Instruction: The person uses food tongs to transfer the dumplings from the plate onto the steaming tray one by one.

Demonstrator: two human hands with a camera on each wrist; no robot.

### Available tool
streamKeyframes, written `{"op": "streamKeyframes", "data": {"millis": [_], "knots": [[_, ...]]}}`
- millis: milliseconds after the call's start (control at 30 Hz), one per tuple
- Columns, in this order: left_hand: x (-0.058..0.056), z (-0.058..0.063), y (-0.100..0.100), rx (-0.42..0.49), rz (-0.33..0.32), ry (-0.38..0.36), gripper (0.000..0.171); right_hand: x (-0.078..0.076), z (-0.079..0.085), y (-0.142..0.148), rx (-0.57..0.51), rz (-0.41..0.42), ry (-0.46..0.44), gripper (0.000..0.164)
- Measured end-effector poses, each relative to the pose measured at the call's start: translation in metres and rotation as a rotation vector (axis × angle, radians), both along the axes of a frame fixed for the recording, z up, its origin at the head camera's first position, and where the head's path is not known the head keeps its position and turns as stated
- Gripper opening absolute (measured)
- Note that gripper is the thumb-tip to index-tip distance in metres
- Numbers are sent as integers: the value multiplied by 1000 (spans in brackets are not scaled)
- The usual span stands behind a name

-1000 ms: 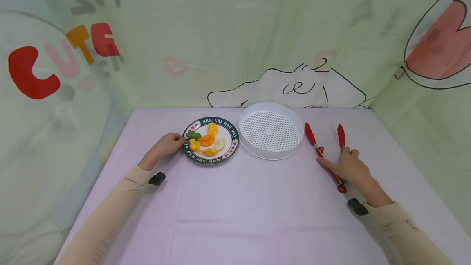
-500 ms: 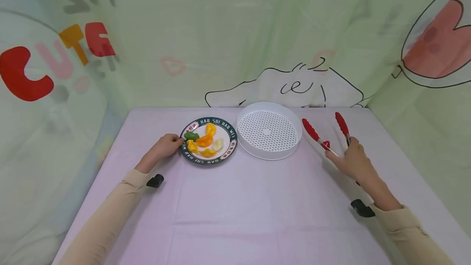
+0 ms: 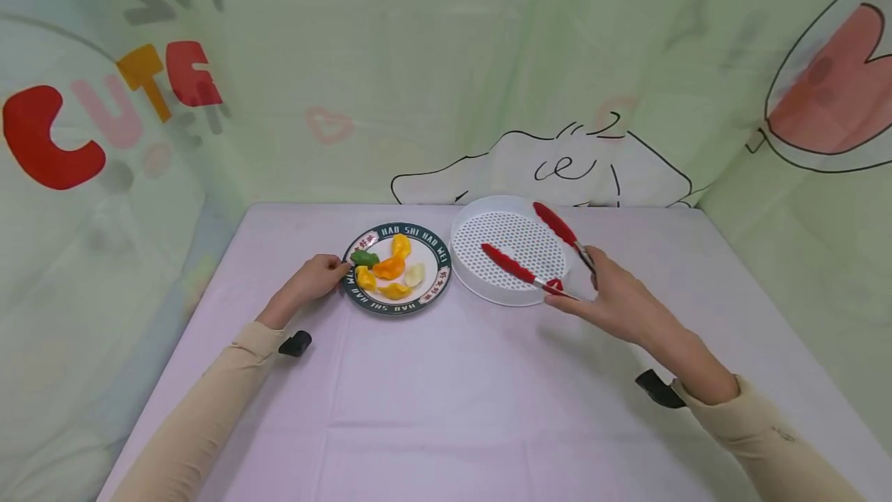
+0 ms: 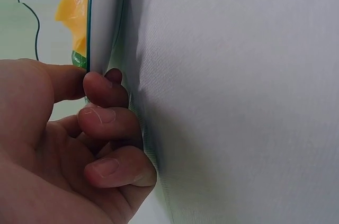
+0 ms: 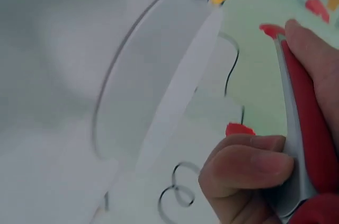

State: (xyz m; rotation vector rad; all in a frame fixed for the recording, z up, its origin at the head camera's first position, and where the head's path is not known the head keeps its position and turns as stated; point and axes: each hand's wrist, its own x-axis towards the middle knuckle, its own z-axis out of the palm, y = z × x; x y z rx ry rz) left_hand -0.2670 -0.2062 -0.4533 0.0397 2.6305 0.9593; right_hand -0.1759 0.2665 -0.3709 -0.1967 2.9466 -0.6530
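My left hand (image 3: 317, 279) pinches the left rim of a round plate (image 3: 397, 310) with a dark green lettered border. In the left wrist view, the thumb and curled fingers meet at the plate's edge (image 4: 103, 17). On the plate lie several dumpling-shaped pieces: yellow, one orange (image 3: 389, 267), one green (image 3: 365, 257) and one pale (image 3: 414, 276). My right hand (image 3: 627, 304) grips red-tipped tongs (image 3: 512, 263), raised with their arms spread. The tong tips overlap the white perforated steamer tray (image 3: 474, 279) in the head view. The right wrist view shows thumb and fingers around the red handle (image 5: 310, 123).
The steamer tray stands just right of the plate at the back of the table. A pale pink cloth (image 3: 432, 409) covers the tabletop. Behind hangs a green printed curtain (image 3: 418, 60), close to the table's back edge.
My right hand has lifted the tongs off the table and carried them left, from right of the steamer tray to over it. My left hand stays at the plate rim.
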Motion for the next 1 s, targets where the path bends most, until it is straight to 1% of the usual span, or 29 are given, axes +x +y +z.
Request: {"op": "streamKeyframes", "data": {"millis": [67, 167, 367, 433, 567, 667, 900, 1000], "knots": [[0, 0, -1, 2, 0, 0, 34, 1, 2, -17, 20, 73, 0, 119], [0, -1, -2, 5, 2, -2, 34, -3, 2, -41, 66, 161, -6, 117], [0, 2, -5, 8, -7, -12, 34, -20, -2, -81, 199, 334, 25, 105], [0, 3, -5, 13, -14, -13, 34, -26, -5, -93, 228, 375, 26, 98], [-1, 3, -3, 34, -26, -16, 34, -33, -11, -113, 273, 443, 22, 87], [-1, 2, -1, 41, -22, -26, 33, -36, -15, -123, 300, 483, 19, 80], [-1, -1, -1, 36, -1, -43, 34, -40, -24, -137, 256, 537, 1, 64], [-1, -2, -2, 39, 3, -43, 34, -41, -24, -139, 249, 553, -7, 60]]}}
